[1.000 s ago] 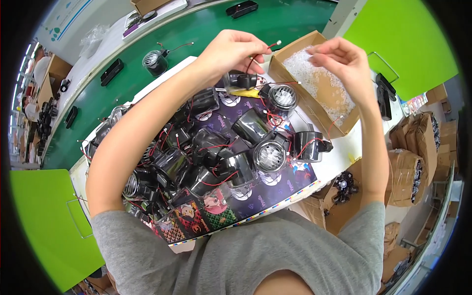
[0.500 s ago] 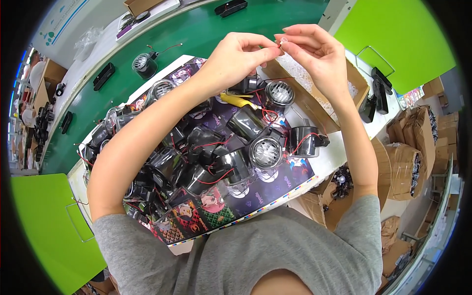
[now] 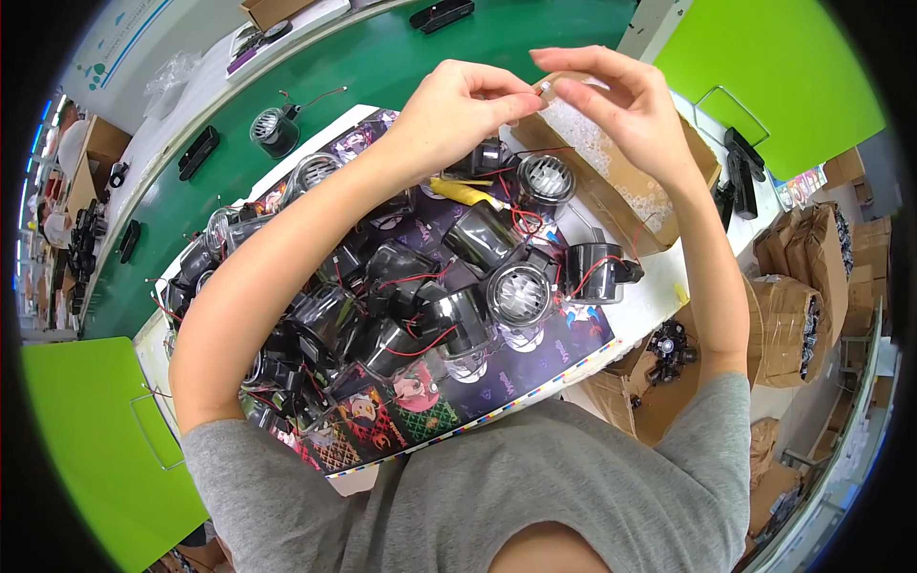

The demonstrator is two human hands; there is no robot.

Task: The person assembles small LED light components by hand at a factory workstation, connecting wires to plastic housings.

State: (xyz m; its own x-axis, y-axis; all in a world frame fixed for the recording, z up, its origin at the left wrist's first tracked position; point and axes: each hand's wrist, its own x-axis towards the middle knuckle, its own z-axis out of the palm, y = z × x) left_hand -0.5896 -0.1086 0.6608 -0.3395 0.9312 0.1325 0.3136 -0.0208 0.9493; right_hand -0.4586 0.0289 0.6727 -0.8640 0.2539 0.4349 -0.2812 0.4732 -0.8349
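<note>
Right hand (image 3: 634,103) had spread fingers wider beside white plug (image 3: 546,86), contact unclear; left hand (image 3: 466,101) apparently pinched plug. Plug handling underway; next move seemingly needed steady left pinch.

Beyond a long green work surface (image 3: 382,72) a pale wall (image 3: 143,43) is seen, lime-green panels (image 3: 793,86) are set at either side, and cardboard boxes (image 3: 785,334) are grouped at right.

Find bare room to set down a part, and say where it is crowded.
Bare: green surface between the lone round unit and the far black part; front-right strip of the printed sheet, between the black cups and its patterned edge. Crowded: the sheet's left, heaped with cups, and the cardboard tray, strewn with clear pieces.
</note>
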